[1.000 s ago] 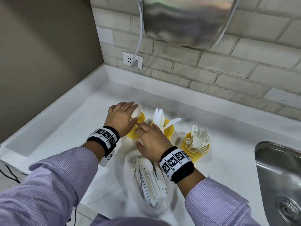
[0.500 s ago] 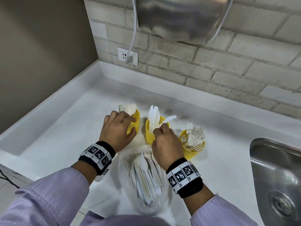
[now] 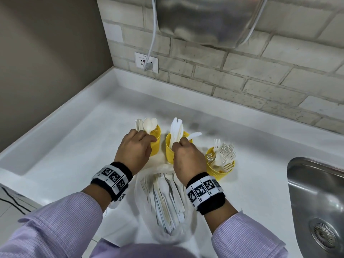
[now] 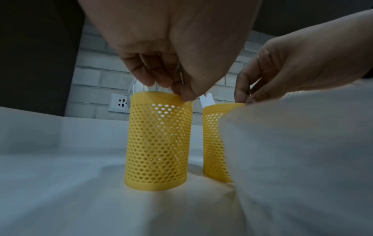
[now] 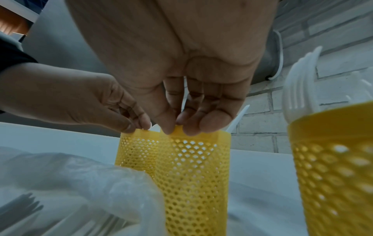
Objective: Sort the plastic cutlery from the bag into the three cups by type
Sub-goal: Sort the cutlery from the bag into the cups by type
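Note:
Three yellow mesh cups stand in a row on the white counter. The spoon cup point(image 3: 156, 144) is on the left, the knife cup point(image 3: 169, 149) in the middle, the fork cup point(image 3: 222, 169) on the right. My left hand point(image 3: 151, 140) pinches the near rim of the spoon cup point(image 4: 157, 143). My right hand point(image 3: 178, 143) pinches the near rim of the knife cup point(image 5: 193, 175) between thumb and fingers. The clear bag point(image 3: 165, 203) of mixed white cutlery lies open just in front of the cups, between my wrists.
A steel sink point(image 3: 316, 202) is sunk into the counter at the right. Behind the cups runs a brick wall with a socket point(image 3: 147, 62), a plugged-in cable and a steel appliance point(image 3: 204, 21). A raised counter lip runs along the left.
One second ago my left hand held a spoon over the left cup; that spoon now stands in it. Both hands have dropped to the near rims of the cups.

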The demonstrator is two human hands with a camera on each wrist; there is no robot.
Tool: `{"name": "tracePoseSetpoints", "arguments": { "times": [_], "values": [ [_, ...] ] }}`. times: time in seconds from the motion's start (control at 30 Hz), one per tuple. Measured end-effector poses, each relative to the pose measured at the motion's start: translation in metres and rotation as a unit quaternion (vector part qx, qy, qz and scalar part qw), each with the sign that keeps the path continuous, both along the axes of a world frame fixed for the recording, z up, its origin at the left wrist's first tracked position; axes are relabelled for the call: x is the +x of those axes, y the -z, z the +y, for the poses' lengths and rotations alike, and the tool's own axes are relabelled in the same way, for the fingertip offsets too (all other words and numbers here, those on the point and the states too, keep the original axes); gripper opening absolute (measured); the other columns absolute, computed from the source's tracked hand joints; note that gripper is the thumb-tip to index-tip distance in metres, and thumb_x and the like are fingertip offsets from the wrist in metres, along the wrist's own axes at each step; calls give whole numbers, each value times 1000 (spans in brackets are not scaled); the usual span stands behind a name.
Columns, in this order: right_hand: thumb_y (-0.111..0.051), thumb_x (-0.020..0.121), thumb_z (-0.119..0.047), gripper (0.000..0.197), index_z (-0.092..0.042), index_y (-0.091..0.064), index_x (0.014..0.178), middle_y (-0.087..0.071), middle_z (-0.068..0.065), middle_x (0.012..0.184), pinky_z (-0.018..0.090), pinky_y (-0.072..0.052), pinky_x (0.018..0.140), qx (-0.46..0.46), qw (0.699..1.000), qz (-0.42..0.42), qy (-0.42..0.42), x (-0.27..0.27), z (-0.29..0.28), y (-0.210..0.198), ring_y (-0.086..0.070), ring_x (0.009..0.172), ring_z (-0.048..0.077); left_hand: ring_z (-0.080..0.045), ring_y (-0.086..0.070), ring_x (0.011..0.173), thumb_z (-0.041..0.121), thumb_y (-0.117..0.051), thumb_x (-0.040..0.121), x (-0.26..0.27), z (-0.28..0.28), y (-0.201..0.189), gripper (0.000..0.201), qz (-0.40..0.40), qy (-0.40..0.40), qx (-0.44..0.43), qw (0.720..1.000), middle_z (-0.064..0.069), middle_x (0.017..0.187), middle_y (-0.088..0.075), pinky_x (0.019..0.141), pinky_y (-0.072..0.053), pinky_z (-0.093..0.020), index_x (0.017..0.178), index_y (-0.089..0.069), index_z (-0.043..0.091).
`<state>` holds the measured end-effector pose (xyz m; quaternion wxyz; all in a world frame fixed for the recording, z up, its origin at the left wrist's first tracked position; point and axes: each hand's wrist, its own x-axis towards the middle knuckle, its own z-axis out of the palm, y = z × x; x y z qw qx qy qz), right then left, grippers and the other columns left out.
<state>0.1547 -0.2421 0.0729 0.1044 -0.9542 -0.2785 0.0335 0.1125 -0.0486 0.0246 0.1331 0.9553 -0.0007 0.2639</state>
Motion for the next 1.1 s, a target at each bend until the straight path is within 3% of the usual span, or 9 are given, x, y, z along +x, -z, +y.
{"name": "tracePoseSetpoints", "arguments": {
  "times": [0.33, 0.43, 0.57, 0.7, 0.77, 0.87, 0.97, 1.1],
  "values": [
    [-56, 91, -8, 28, -15, -63, 117, -56, 6, 118, 42, -56, 75, 20, 1000, -11, -14, 1, 3, 0, -62, 99, 34, -33, -57, 77, -4, -71, 80, 1, 0, -8, 28, 31, -14, -2, 999, -6, 94, -70, 68, -55, -45, 102, -76, 14],
    [-55, 94, -15, 24, -16, -63, 117, -54, 5, 121, 44, -57, 73, 59, 998, -15, -10, -4, 1, -8, -62, 98, 34, -33, -60, 82, 2, -71, 85, -5, -5, -21, 26, 18, -16, -24, 999, -8, 100, -67, 74, -55, -42, 108, -74, 13],
    [-55, 93, -15, 20, -14, -68, 109, -59, 4, 110, 39, -54, 69, 157, 987, -28, -18, -19, -15, -22, -64, 89, 30, -19, -61, 82, 16, -69, 91, -26, -20, -48, 24, 11, -5, -104, 995, 4, 95, -64, 71, -49, -29, 114, -69, 19],
    [-53, 88, -18, 21, -16, -71, 100, -64, 0, 91, 37, -51, 70, 259, 966, -18, -13, -39, -47, -20, -60, 72, 18, -2, -59, 70, 38, -61, 94, -64, -31, -58, 16, 124, 86, -176, 973, 17, 75, -62, 67, -51, -27, 109, -63, 32],
    [-53, 88, -19, 21, -16, -72, 98, -67, -2, 89, 37, -52, 69, 275, 961, 2, 0, -50, -61, -10, -55, 65, 12, -1, -59, 70, 46, -54, 94, -85, -36, -51, 17, 201, 151, -157, 955, 18, 78, -64, 69, -53, -30, 103, -64, 35],
    [-54, 87, -21, 20, -18, -71, 98, -69, -5, 90, 36, -54, 70, 271, 960, 73, 1, -72, -65, 7, -61, 70, 11, -5, -58, 83, 45, -53, 96, -109, -45, -28, 20, 269, 229, -103, 930, 16, 90, -67, 76, -52, -31, 100, -69, 34],
    [-57, 89, -20, 14, -19, -69, 94, -68, -5, 88, 36, -53, 75, 228, 965, 129, -28, -98, -58, 22, -64, 78, 14, -11, -56, 84, 46, -54, 98, -127, -47, -3, 21, 264, 266, -25, 927, 14, 92, -68, 73, -50, -33, 95, -71, 34],
    [-47, 97, -27, 21, -19, -66, 93, -70, -2, 91, 39, -51, 79, 93, 981, 160, -61, -122, -54, 28, -65, 84, 21, -15, -51, 77, 54, -48, 98, -136, -41, 9, 31, 224, 227, 105, 942, 14, 79, -62, 65, -42, -33, 82, -66, 34]
  ]
}}
